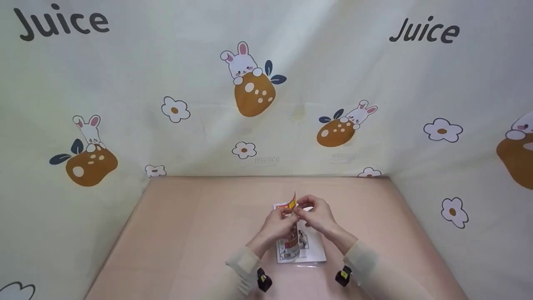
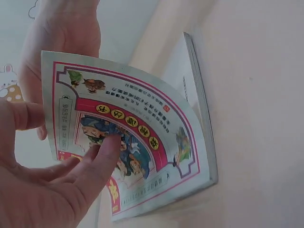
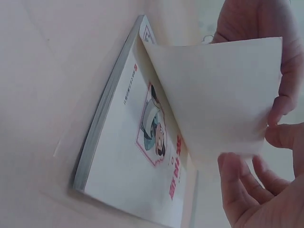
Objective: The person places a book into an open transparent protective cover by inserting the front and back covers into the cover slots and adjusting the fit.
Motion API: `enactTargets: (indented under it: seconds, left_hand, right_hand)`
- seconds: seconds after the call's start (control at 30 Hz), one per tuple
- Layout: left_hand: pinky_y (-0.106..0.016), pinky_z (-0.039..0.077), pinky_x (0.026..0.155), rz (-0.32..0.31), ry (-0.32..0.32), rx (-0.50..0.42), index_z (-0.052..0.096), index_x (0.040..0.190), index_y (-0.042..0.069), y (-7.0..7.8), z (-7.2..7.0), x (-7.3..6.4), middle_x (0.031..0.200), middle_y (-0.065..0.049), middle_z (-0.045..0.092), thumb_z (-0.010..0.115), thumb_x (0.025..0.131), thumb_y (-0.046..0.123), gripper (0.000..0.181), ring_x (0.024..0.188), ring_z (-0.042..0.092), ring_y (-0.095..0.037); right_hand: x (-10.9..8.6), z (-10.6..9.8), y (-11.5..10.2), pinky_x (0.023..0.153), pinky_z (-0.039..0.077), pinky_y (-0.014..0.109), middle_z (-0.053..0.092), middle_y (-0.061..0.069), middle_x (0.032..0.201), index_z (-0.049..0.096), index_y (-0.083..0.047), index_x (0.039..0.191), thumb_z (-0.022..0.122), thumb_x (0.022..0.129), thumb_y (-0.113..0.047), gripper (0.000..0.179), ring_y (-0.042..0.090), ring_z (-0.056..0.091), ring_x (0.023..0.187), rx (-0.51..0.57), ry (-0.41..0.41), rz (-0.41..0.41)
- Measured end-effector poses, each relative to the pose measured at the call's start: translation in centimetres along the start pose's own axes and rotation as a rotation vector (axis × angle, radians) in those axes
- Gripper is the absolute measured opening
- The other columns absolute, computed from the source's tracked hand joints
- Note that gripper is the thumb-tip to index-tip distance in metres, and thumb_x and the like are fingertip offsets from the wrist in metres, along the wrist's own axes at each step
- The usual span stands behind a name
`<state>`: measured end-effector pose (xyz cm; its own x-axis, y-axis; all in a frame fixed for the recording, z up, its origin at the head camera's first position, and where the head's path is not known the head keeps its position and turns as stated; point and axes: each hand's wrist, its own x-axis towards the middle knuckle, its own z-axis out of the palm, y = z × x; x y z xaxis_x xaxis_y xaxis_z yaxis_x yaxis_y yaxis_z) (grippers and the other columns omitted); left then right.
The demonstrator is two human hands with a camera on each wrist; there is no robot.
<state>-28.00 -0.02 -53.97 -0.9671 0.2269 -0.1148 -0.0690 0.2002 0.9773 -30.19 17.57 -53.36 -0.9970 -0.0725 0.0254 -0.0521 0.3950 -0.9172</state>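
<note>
A thin paperback book [image 1: 313, 251] lies on the table, its front cover raised. The cover's colourful printed face [image 2: 137, 118] faces my left hand [image 1: 280, 223], whose fingers lie against it while the thumb is at the free edge. My right hand [image 1: 318, 214] pinches the same edge from the other side, near its fingertips the cover's plain white inside [image 3: 218, 90]. Beneath the cover, a white title page [image 3: 128, 175] shows a small framed figure and red lettering. The two hands nearly meet at the cover's edge, and the fingertips partly hide each other.
The book rests on a pinkish-tan table [image 1: 200, 233]. A pale curtain [image 1: 200, 75] printed with rabbits, fruit and flowers surrounds the table's back and sides. Clear plastic [image 1: 307, 266] shows at the book's near edge. Each sleeve carries a black wrist device [image 1: 263, 281].
</note>
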Motion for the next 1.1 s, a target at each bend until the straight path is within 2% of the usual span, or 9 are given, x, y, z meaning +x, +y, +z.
enactTargets:
  seconds: [0.13, 0.23, 0.33, 0.47, 0.6, 0.73, 0.83, 0.93, 1.1]
  left_hand:
    - [-0.029, 0.062, 0.070, 0.050, 0.002, 0.074, 0.064, 0.147, -0.002, -0.3, -1.4, 0.5, 0.107, -0.009, 0.078, 0.068, 0.108, 0.031, 0.051, 0.085, 0.072, -0.021]
    - [-0.043, 0.067, 0.092, 0.099, 0.047, 0.217, 0.065, 0.147, -0.002, -0.7, -3.0, 1.0, 0.128, -0.019, 0.079, 0.062, 0.110, 0.028, 0.048, 0.110, 0.078, -0.034]
    - [-0.058, 0.058, 0.118, 0.107, 0.059, 0.391, 0.063, 0.152, -0.001, -1.2, -4.9, 1.2, 0.148, -0.025, 0.072, 0.059, 0.111, 0.030, 0.051, 0.138, 0.070, -0.044]
    - [-0.067, 0.034, 0.137, 0.061, -0.003, 0.632, 0.051, 0.164, -0.003, -2.2, -7.3, 1.1, 0.172, -0.029, 0.050, 0.059, 0.111, 0.032, 0.064, 0.165, 0.042, -0.052]
    - [-0.067, 0.019, 0.143, -0.043, -0.047, 0.838, 0.033, 0.171, -0.008, -3.2, -8.7, 0.6, 0.183, -0.032, 0.026, 0.060, 0.111, 0.043, 0.084, 0.174, 0.016, -0.054]
    - [-0.067, 0.014, 0.143, -0.163, -0.045, 0.967, 0.023, 0.174, -0.008, -3.7, -9.4, -0.4, 0.186, -0.033, 0.011, 0.062, 0.107, 0.057, 0.101, 0.176, 0.007, -0.053]
    - [-0.070, 0.012, 0.143, -0.218, -0.034, 1.019, 0.020, 0.175, -0.008, -4.0, -10.0, -1.0, 0.186, -0.033, 0.007, 0.062, 0.105, 0.065, 0.110, 0.176, 0.004, -0.053]
    - [-0.071, 0.011, 0.142, -0.265, -0.032, 1.041, 0.017, 0.176, -0.006, -4.3, -10.6, -1.3, 0.187, -0.033, 0.006, 0.062, 0.101, 0.074, 0.118, 0.176, 0.004, -0.053]
    - [-0.074, 0.011, 0.141, -0.291, -0.053, 1.045, 0.016, 0.178, -0.003, -4.4, -10.8, -1.7, 0.187, -0.031, 0.003, 0.059, 0.097, 0.082, 0.125, 0.176, 0.003, -0.052]
  right_hand:
    - [0.2, 0.8, 0.0, 0.061, 0.060, 0.023, 0.078, 0.017, 0.122, 0.074, 0.001, 0.125, 0.079, 0.102, -0.013, 0.027, 0.014, 0.074, 0.084, -0.009, 0.028, -0.049]
    - [0.2, 1.4, 0.1, 0.070, 0.063, 0.025, 0.079, 0.016, 0.125, 0.076, -0.001, 0.122, 0.080, 0.101, -0.013, 0.024, 0.020, 0.078, 0.093, -0.053, 0.047, -0.088]
    - [0.2, 1.9, 0.3, 0.084, 0.066, 0.034, 0.081, 0.015, 0.127, 0.078, -0.006, 0.119, 0.081, 0.100, -0.015, 0.022, 0.030, 0.080, 0.105, -0.120, 0.060, -0.128]
    - [0.1, 2.8, 0.6, 0.098, 0.066, 0.052, 0.079, 0.016, 0.132, 0.076, -0.012, 0.122, 0.079, 0.100, -0.019, 0.023, 0.039, 0.076, 0.119, -0.187, 0.037, -0.163]
    - [0.1, 3.7, 0.8, 0.114, 0.056, 0.067, 0.075, 0.019, 0.142, 0.072, -0.014, 0.129, 0.076, 0.102, -0.022, 0.028, 0.047, 0.069, 0.135, -0.224, -0.001, -0.205]
    - [0.1, 5.0, 0.8, 0.122, 0.049, 0.070, 0.070, 0.022, 0.150, 0.070, -0.010, 0.132, 0.073, 0.104, -0.023, 0.031, 0.050, 0.063, 0.145, -0.267, -0.017, -0.280]
    - [-0.2, 5.8, 0.8, 0.125, 0.045, 0.073, 0.064, 0.026, 0.158, 0.068, -0.009, 0.135, 0.069, 0.107, -0.025, 0.032, 0.053, 0.058, 0.149, -0.306, -0.033, -0.310]
    - [-0.4, 6.5, 0.9, 0.128, 0.036, 0.080, 0.056, 0.029, 0.166, 0.068, -0.010, 0.137, 0.064, 0.110, -0.024, 0.031, 0.056, 0.052, 0.154, -0.339, -0.055, -0.305]
    - [-0.1, 7.3, 1.6, 0.125, 0.034, 0.084, 0.053, 0.030, 0.168, 0.074, -0.012, 0.138, 0.059, 0.112, -0.023, 0.032, 0.058, 0.049, 0.154, -0.311, -0.059, -0.314]
